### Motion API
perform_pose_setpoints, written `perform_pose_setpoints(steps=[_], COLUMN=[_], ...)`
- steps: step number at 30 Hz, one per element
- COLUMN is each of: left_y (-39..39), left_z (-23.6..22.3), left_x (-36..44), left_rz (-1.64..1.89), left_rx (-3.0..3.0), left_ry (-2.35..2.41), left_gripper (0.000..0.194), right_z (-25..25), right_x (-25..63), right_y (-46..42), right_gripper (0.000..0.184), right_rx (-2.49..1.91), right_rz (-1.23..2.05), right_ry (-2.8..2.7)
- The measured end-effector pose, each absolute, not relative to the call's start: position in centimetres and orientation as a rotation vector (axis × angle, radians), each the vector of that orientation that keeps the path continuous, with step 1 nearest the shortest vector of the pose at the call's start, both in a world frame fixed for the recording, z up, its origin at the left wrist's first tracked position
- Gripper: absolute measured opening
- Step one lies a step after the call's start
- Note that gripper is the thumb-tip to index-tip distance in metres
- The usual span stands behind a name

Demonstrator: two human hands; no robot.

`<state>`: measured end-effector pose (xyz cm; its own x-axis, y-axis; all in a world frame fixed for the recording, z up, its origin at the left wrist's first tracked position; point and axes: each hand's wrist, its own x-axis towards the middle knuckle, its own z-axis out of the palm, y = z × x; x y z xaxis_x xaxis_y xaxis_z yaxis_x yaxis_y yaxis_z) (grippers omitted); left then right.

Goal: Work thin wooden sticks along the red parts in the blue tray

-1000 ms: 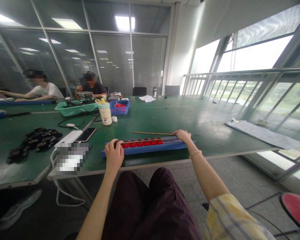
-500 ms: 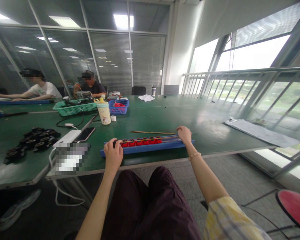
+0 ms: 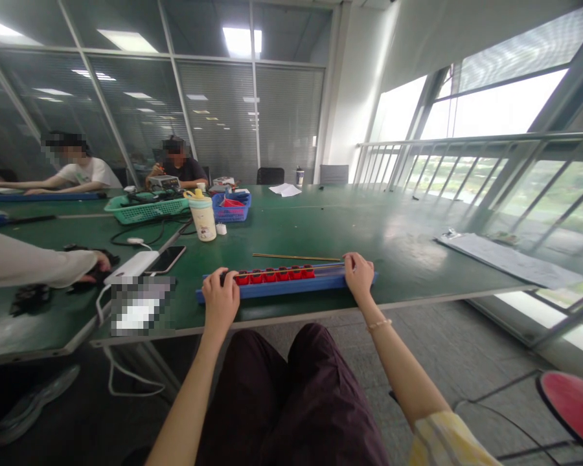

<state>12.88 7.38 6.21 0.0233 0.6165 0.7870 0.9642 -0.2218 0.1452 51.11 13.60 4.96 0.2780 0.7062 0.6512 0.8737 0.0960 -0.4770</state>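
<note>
A long blue tray (image 3: 282, 288) lies along the near edge of the table, with a row of several red blocks (image 3: 269, 276) in it. A thin brass-coloured rod (image 3: 326, 266) runs lengthwise over the blocks. My left hand (image 3: 221, 299) is closed around the tray's left end, beside a small black piece (image 3: 222, 278) at its fingertips. My right hand (image 3: 360, 277) is closed over the right end, fingers curled down at the rod's tip; whether they also pinch the rod is hidden. Behind the tray a second thin rod (image 3: 296, 257) rests on the tabletop.
Left of the tray are a phone (image 3: 168, 259), a white power bank (image 3: 131, 267) with a cable, and black parts (image 3: 32, 299). A co-worker's sleeved arm (image 3: 34, 260) reaches over these parts. Further back are a cup (image 3: 203, 220) and baskets (image 3: 148, 212); a clipboard (image 3: 508, 257) lies at right.
My right hand has shifted slightly down and its fingers sit lower over the tray's end. My left hand stays put. A co-worker's arm has come in from the left over the black parts.
</note>
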Motion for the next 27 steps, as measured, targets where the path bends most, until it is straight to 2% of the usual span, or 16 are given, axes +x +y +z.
perform_pose_setpoints(steps=[7,13,22,27], left_y=[7.46,7.49,7.50,7.59], left_z=[6.14,6.16,6.11,6.03], left_x=[13.10,13.13,13.24,13.29], left_rz=[-1.067,-1.079,-1.069,-1.074], left_rx=[-1.875,-1.877,-1.882,-1.877], left_ry=[-1.604,-1.587,-1.604,-1.600], left_gripper=[0.029,0.029,0.030,0.030], right_z=[4.76,4.88,5.01,5.00], right_x=[50.59,50.58,50.75,50.95], right_y=[13.54,13.60,13.32,13.36], right_gripper=[0.049,0.044,0.047,0.040], right_rx=[-1.686,-1.591,-1.520,-1.495], right_rz=[-0.375,-0.307,-0.249,-0.202], right_ry=[-1.741,-1.671,-1.647,-1.596])
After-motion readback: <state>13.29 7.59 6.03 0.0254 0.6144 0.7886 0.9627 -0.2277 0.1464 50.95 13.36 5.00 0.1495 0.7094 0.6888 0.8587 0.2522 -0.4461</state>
